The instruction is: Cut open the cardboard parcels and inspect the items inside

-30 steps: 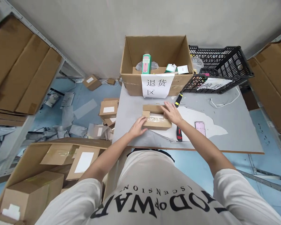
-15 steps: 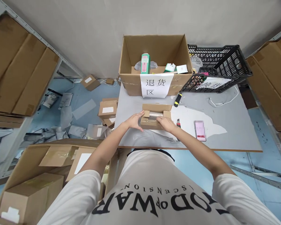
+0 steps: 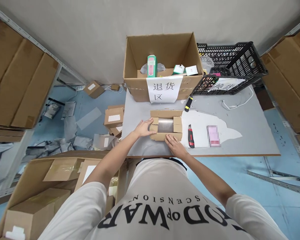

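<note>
Head view, looking straight down: a small cardboard box [image 3: 166, 125] sits near the front edge of the grey table [image 3: 250, 143], its flaps folded open and something wrapped in clear film showing in the middle. The left hand [image 3: 143, 128] is pressed against the box's left end, fingers spread loosely along the flap, thumb up by the far corner. The right hand [image 3: 174, 147] lies at the box's near side, fingers flat and slightly apart, tips touching the front flap; neither hand is closed around anything.

Just right of the box lies a red-and-black utility knife [image 3: 190, 136], and beyond it a pink phone [image 3: 213, 135], both resting on a white patch of the tabletop. A black-and-yellow marker [image 3: 188, 104] lies farther back.

At the table's far edge stands a big open carton [image 3: 162, 63] with a white paper sign taped on its front, small packages inside. Beside it on the right, a black plastic crate [image 3: 230, 68], tilted. Left of the table, small boxes and torn packaging are scattered over the blue floor [image 3: 87, 116].
</note>
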`<state>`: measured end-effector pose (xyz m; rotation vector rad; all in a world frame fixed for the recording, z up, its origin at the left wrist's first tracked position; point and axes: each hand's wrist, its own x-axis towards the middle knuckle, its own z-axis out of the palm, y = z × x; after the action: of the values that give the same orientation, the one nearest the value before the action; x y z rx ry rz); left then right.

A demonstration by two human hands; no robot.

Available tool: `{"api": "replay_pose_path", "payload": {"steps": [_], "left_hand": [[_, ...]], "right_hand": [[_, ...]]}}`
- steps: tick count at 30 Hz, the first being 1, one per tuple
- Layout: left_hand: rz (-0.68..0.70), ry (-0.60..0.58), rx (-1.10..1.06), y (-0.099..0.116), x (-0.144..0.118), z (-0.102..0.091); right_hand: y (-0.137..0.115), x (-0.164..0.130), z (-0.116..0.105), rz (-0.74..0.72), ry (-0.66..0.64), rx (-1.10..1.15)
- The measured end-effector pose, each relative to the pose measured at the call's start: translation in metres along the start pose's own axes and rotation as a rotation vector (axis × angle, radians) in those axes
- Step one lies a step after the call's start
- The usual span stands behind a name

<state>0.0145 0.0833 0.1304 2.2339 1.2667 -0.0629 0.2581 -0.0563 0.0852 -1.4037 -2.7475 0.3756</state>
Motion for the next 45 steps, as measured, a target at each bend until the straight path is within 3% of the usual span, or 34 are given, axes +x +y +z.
{"api": "replay_pose_path", "payload": {"steps": [4, 9, 14, 21, 25, 30, 33, 36, 40, 45], "left_hand": [[-0.165, 0.119, 0.079, 0.029, 0.006, 0.011], [-0.360, 0.141, 0.149, 0.059, 0.019, 0.018], [-0.528, 0.133, 0.146, 0.071, 0.036, 0.026], [-0.490, 0.134, 0.078, 0.070, 0.037, 0.022], [-0.453, 0.134, 0.035, 0.062, 0.030, 0.011], [-0.397, 0.189, 0.039, 0.045, 0.013, -0.005], [-0.243, 0.240, 0.191, 0.035, -0.001, -0.011], [-0.110, 0.180, 0.323, 0.027, -0.014, -0.009], [-0.168, 0.081, 0.309, 0.021, -0.024, 0.008], [-0.215, -0.002, 0.181, 0.017, -0.023, 0.032]], "right_hand": [[-0.002, -0.001, -0.014, 0.032, 0.048, 0.067], [0.013, 0.021, -0.053, 0.275, 0.074, 0.128], [0.040, 0.060, -0.083, 0.382, -0.065, -0.045], [0.040, 0.081, -0.078, 0.458, -0.159, -0.142], [0.043, 0.078, -0.086, 0.446, -0.122, -0.120], [0.069, 0.054, -0.097, 0.463, -0.022, -0.023], [0.087, 0.028, -0.092, 0.459, 0.050, 0.001], [0.097, 0.001, -0.074, 0.452, 0.051, -0.040], [0.099, -0.017, -0.044, 0.466, -0.052, 0.045], [0.102, -0.013, -0.019, 0.464, -0.128, 0.290]]}}
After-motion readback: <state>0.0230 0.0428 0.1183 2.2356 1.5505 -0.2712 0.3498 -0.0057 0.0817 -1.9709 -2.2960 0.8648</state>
